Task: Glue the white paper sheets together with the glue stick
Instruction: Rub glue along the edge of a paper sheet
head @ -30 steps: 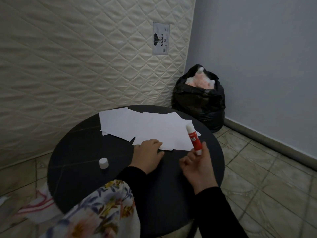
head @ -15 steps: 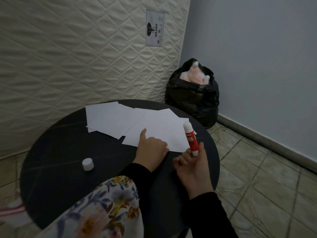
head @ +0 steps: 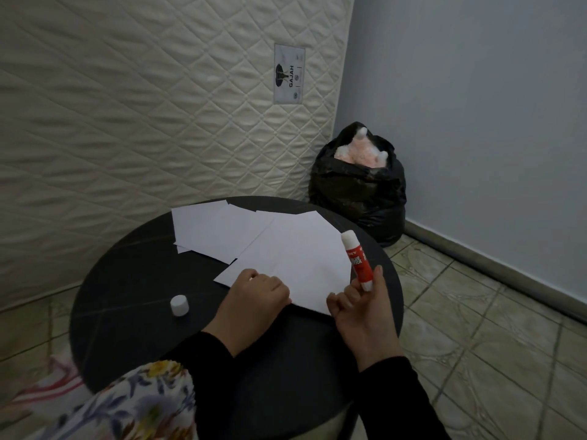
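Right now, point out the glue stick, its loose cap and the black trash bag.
glue stick (head: pixel 357 262), head view, on its red label.
cap (head: pixel 179 306), head view, on its side wall.
black trash bag (head: pixel 355 198), head view, on its front plastic.

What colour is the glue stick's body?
Red with white lettering, white at both ends; the glue stick shows clearly in the head view.

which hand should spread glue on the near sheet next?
Right. The right hand already grips the uncapped glue stick beside the sheet; the left hand rests on the sheet's near edge, probably steadying it.
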